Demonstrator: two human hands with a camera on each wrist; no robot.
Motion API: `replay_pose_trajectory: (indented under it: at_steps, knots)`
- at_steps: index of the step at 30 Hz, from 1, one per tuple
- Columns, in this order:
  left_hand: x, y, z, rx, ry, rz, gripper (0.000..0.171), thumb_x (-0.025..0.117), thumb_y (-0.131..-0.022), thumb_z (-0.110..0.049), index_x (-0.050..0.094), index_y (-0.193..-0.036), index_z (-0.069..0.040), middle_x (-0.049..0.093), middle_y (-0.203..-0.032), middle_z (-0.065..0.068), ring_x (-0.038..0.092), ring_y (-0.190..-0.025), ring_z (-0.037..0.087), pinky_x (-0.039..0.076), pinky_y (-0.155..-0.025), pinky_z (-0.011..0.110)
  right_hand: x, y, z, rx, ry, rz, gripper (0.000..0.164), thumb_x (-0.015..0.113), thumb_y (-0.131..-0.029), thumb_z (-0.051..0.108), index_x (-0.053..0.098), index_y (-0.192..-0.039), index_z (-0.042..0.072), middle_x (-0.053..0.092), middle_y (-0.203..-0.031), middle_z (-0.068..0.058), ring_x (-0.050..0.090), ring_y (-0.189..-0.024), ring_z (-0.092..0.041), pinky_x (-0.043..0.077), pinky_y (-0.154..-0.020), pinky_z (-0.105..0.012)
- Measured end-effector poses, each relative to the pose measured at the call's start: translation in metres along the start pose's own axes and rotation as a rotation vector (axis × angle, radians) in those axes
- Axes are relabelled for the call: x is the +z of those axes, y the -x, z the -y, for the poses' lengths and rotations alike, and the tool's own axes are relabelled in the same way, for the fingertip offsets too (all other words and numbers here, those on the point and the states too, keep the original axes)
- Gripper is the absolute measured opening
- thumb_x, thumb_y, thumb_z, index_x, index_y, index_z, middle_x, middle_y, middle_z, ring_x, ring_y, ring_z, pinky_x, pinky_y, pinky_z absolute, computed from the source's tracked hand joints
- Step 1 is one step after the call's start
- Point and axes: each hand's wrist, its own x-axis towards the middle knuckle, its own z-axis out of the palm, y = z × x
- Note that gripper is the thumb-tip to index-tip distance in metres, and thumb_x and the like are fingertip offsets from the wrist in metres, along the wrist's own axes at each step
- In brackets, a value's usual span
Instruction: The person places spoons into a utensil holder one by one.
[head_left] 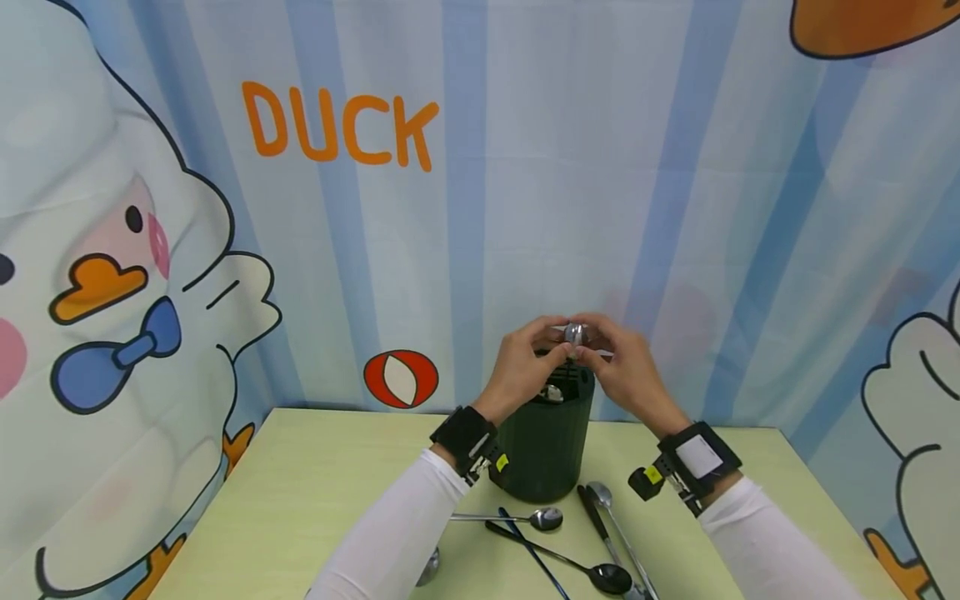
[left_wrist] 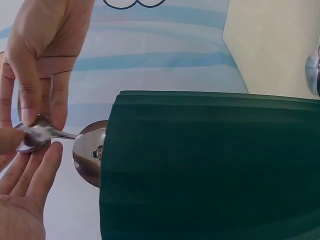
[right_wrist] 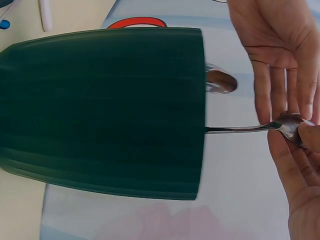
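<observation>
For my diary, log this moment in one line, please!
left hand: holds silver metal spoon | right hand: holds same spoon | spoon handle: in dark-green cylindrical holder

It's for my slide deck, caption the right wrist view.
Left grip and right grip hold a metal spoon handle-down at a dark green utensil holder's mouth.

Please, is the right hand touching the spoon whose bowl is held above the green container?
Touching: in the right wrist view, the right hand has its thumb laid on the bowl of the spoon.
</observation>
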Motion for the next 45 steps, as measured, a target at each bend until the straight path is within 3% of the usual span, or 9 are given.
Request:
replay_pose_trajectory:
  at_steps: [4, 8, 13, 23, 35, 45]
  knots:
    - [0.0, 0.002, -0.002, -0.015, 0.022, 0.003, 0.039, 0.055, -0.1, -0.008, 0.052, -0.139, -0.007, 0.064, -0.124, 0.02, 0.063, -0.116, 0.03, 0.054, -0.093, 0.023, 0.004, 0.004, -0.005, 0.023, 0.0, 0.007, 0.044, 0.064, -0.094, 0.003, 0.055, -0.136, 0.011, 0.068, -0.108, -0.016, 0.069, -0.098, -0.029, 0.061, -0.08, -0.034]
    - [0.005, -0.003, 0.018, -0.009, -0.014, -0.002, 0.039, 0.057, -0.1, -0.012, 0.053, -0.139, -0.012, 0.064, -0.124, 0.015, 0.063, -0.116, 0.024, 0.052, -0.094, 0.02, 0.007, 0.006, -0.007, 0.029, 0.008, 0.006, 0.044, 0.063, -0.094, 0.004, 0.054, -0.137, 0.011, 0.068, -0.109, -0.016, 0.069, -0.099, -0.03, 0.061, -0.08, -0.033]
    - [0.005, -0.003, 0.025, 0.002, -0.035, -0.01, 0.038, 0.059, -0.099, -0.013, 0.054, -0.137, -0.014, 0.065, -0.121, 0.012, 0.064, -0.113, 0.022, 0.053, -0.093, 0.019, 0.009, 0.008, -0.008, 0.04, 0.035, 0.005, 0.044, 0.064, -0.094, 0.005, 0.054, -0.137, 0.011, 0.068, -0.109, -0.016, 0.069, -0.098, -0.029, 0.06, -0.082, -0.037]
    - [0.003, -0.001, 0.026, -0.008, -0.111, -0.02, 0.03, 0.064, -0.096, -0.013, 0.065, -0.125, -0.01, 0.071, -0.11, 0.009, 0.068, -0.1, 0.019, 0.056, -0.085, 0.02, 0.015, 0.011, -0.01, 0.054, 0.064, 0.008, 0.039, 0.067, -0.093, 0.007, 0.058, -0.131, 0.01, 0.068, -0.111, -0.016, 0.069, -0.099, -0.031, 0.06, -0.083, -0.04]
    - [0.002, 0.003, 0.031, -0.067, -0.149, 0.048, 0.021, 0.065, -0.095, -0.013, 0.07, -0.115, -0.009, 0.073, -0.101, 0.008, 0.069, -0.093, 0.018, 0.056, -0.081, 0.023, 0.023, 0.019, -0.017, 0.062, 0.06, 0.021, 0.031, 0.069, -0.091, 0.006, 0.063, -0.122, 0.01, 0.069, -0.11, -0.011, 0.07, -0.097, -0.026, 0.06, -0.082, -0.037]
    - [0.001, 0.005, 0.034, -0.124, -0.169, 0.086, 0.013, 0.065, -0.095, -0.015, 0.072, -0.106, -0.011, 0.072, -0.099, 0.006, 0.068, -0.094, 0.019, 0.055, -0.079, 0.025, 0.028, 0.024, -0.019, 0.049, 0.126, 0.017, 0.024, 0.069, -0.091, 0.006, 0.067, -0.114, 0.01, 0.071, -0.102, -0.008, 0.07, -0.089, -0.021, 0.059, -0.076, -0.037]
